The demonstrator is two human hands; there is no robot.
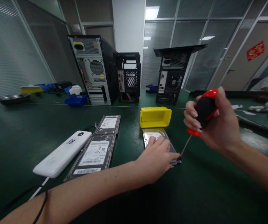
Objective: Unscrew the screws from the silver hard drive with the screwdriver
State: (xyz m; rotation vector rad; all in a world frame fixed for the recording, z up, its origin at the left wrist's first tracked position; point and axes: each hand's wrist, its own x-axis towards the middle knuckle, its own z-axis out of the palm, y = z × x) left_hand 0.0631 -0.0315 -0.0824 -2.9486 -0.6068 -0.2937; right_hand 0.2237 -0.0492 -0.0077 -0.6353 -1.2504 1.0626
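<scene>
Hard drive (153, 136) under the person's hands is lying flat on the green table (208, 186), just in front of a yellow bin (155, 117) and touching or nearly touching its near wall; which of the two cannot be told.

Three computer towers are standing at the far side of the table: a closed grey-backed tower (92, 69) on the left, an open black case (128, 76) just beside it, and a third tower (173, 75) well apart to the right, with a panel lying across its top. A blue bin (76, 100) is sitting near the foot of the left tower.

Nearer, to the left of the drive being worked on, a white power bank (62, 154) is lying at a slant with a cable trailing from its near end. Just beside it two more hard drives are lying label up, one near (93, 155) and one farther (108, 124), end to end.

The left hand (156, 160) is pressing down on the drive, fingers spread flat over its top and covering most of it. The right hand (215, 124) is gripping a screwdriver (201, 113) by its black and red handle, fingers curled around it, held above the table. The thin shaft is slanting down and left, its tip meeting the near right corner of the drive, just beside the left fingertips.
</scene>
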